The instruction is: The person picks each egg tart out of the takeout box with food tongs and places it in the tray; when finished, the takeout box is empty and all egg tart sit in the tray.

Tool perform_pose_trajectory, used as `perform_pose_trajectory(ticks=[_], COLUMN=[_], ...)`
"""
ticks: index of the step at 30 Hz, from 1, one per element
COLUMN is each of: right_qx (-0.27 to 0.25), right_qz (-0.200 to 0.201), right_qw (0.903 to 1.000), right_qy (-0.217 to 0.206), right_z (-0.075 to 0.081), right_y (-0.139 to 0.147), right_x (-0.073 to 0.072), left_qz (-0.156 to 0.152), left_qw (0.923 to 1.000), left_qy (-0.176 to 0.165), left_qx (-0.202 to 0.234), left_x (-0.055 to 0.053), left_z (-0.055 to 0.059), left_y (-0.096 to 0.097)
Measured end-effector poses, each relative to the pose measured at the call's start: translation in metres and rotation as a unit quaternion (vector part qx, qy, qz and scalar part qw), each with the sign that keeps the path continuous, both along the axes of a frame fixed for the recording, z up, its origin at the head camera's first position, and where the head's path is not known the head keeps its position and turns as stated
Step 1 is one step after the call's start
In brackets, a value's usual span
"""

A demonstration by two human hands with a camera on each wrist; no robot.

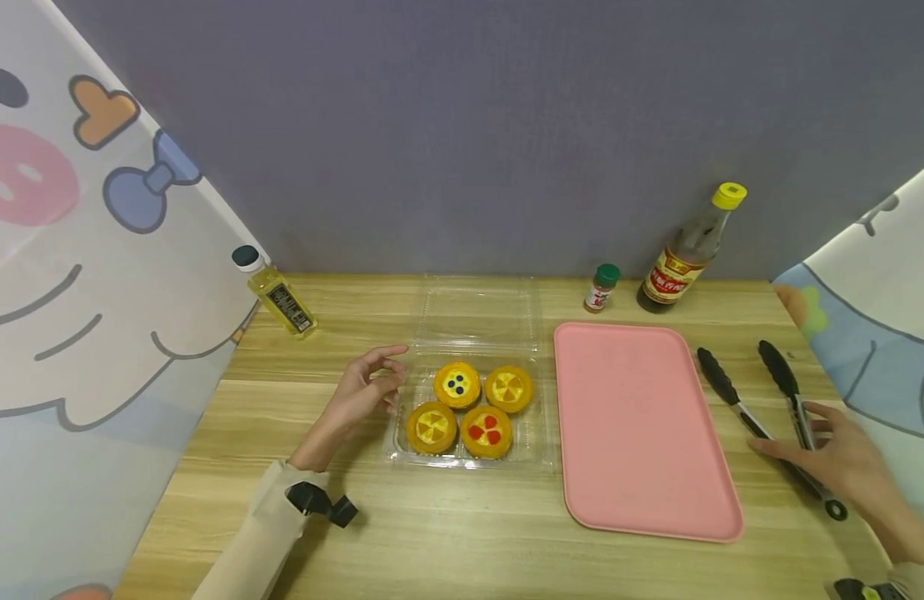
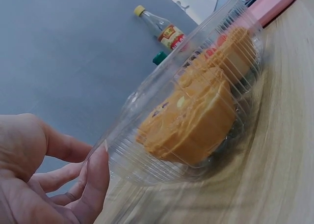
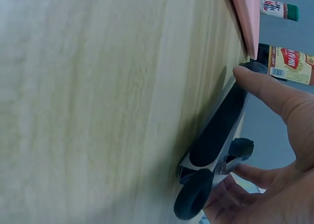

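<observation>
Head view shows the tongs (image 1: 748, 422) near the right edge of the table (image 1: 447, 533), their two arms wide apart. The right hand (image 1: 844, 450) is spread at the handle end, with the tongs between its thumb and fingers; I cannot tell how hard it presses. The box (image 1: 535, 433) sits by the left hand (image 1: 360, 392), its clear lid lying back toward the table's back edge. Four tarts (image 1: 457, 384) are inside. The left fingers are bent at the box's left edge; I cannot tell if they pinch it. A pink tray (image 1: 637, 425) lies between box and tongs.
</observation>
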State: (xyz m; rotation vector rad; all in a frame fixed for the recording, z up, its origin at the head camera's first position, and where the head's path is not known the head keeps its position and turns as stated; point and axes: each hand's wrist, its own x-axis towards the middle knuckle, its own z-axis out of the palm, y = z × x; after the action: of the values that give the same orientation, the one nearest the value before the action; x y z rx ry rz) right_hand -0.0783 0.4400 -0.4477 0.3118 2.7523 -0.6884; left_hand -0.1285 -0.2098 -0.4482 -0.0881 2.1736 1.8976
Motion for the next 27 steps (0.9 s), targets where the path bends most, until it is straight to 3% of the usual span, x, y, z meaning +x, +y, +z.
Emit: perform_pose_trajectory(ticks=[4,13,27], right_qx=[0.001,0.023,0.037], right_qz=[0.001,-0.013,-0.03], right_qw=[0.9999,0.9996,0.9982], right_qy=[-0.011,0.007,0.037], right_z=[-0.0011,-0.0043,-0.006], right_y=[-0.0014,-0.006,-0.0018], right_x=[-0.005,-0.0109,-0.0081], left_qz=[0.001,0.004,0.003], left_qw=[1.0,1.0,1.0], left_qy=[0.003,0.004,0.001], left_qx=[0.003,0.006,0.003], left_x=[0.0006,0.0005,0.0015], left_z=[-0.0007,-0.0016,-0.0016], left_y=[0.0,0.0004,0.0002])
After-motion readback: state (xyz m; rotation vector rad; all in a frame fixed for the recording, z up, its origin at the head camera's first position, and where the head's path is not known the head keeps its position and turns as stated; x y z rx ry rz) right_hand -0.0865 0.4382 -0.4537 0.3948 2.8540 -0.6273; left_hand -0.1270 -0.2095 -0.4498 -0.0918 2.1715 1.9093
